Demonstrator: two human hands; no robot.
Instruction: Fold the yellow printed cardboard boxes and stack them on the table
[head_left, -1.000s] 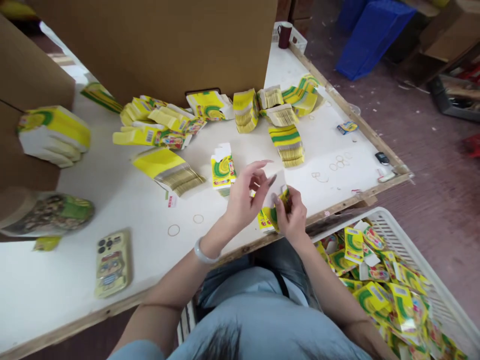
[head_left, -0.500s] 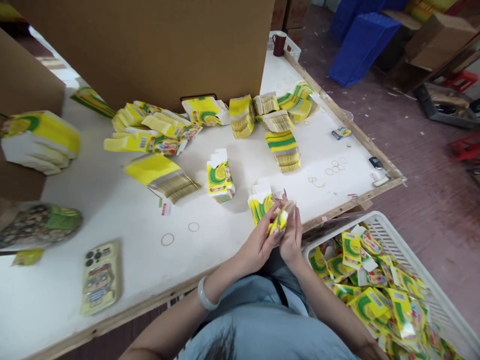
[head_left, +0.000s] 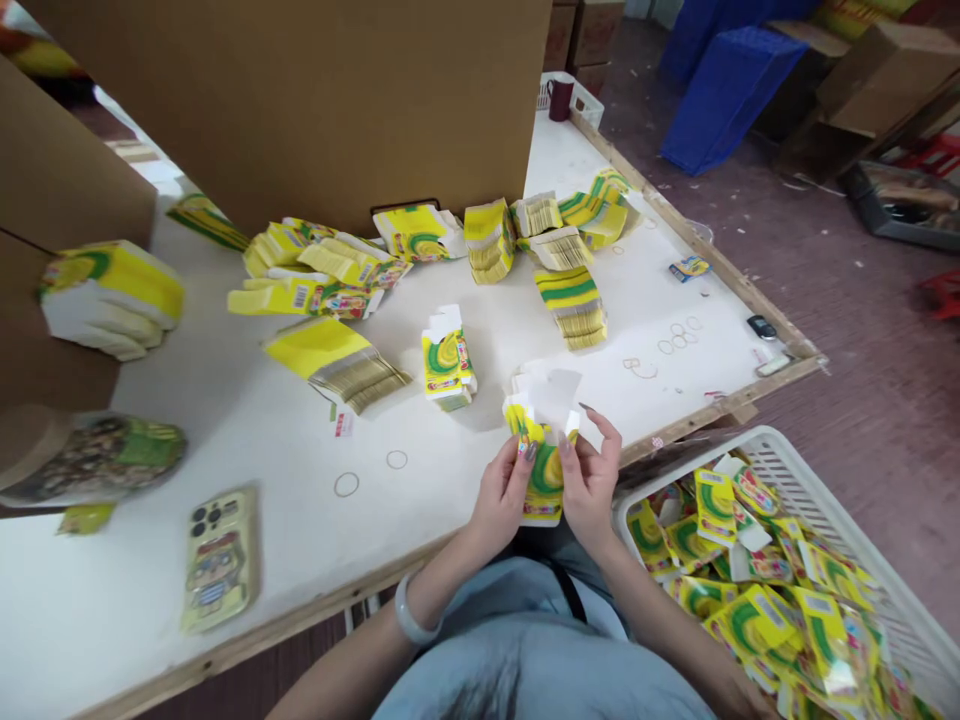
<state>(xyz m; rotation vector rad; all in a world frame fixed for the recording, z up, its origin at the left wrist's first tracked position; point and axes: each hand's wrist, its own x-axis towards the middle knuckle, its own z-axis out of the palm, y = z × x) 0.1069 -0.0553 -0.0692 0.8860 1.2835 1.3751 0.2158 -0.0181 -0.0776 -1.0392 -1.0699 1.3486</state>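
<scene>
At the table's front edge, my left hand (head_left: 501, 490) and my right hand (head_left: 592, 482) pinch the two sides of a small yellow and green carton (head_left: 546, 485). Its printed face points up at me, and a pale whitish flap or sheet stands out at its far end. Just behind my left fingers lies a stack of similar cartons (head_left: 517, 414), partly covered by the held one. To the left, another small stack of cartons (head_left: 448, 365) stands on the white table (head_left: 420, 510).
A white plastic basket (head_left: 784, 450) of filled-looking yellow packs stands at my right. Flat carton bundles (head_left: 570, 308) and a fanned bundle (head_left: 337, 362) lie farther back before a large cardboard panel (head_left: 337, 100). A phone (head_left: 221, 560) and a jar (head_left: 112, 455) are at left.
The carton in my hands has turned from edge-on to face up, and a pale flap now shows at its far end. My hands have moved apart to its two sides.
</scene>
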